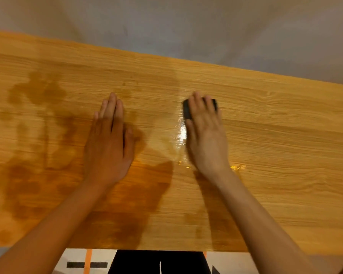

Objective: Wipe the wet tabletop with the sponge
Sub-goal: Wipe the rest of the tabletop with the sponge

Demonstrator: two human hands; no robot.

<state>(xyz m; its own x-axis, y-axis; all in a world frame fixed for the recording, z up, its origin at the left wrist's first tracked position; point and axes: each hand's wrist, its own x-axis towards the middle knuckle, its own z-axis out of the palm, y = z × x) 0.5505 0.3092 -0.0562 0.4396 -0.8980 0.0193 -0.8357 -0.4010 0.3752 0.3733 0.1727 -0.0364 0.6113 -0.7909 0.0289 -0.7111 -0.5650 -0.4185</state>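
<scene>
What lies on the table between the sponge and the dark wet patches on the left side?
Only the left hand, resting flat on the tabletop, lies between the sponge under the right hand and the wet patches.

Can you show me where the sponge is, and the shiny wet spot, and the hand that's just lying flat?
sponge (187, 109), head view, dark left end showing beside the fingers.
shiny wet spot (181, 135), head view, brightest glare.
left hand (109, 143), head view, back of hand.
</scene>
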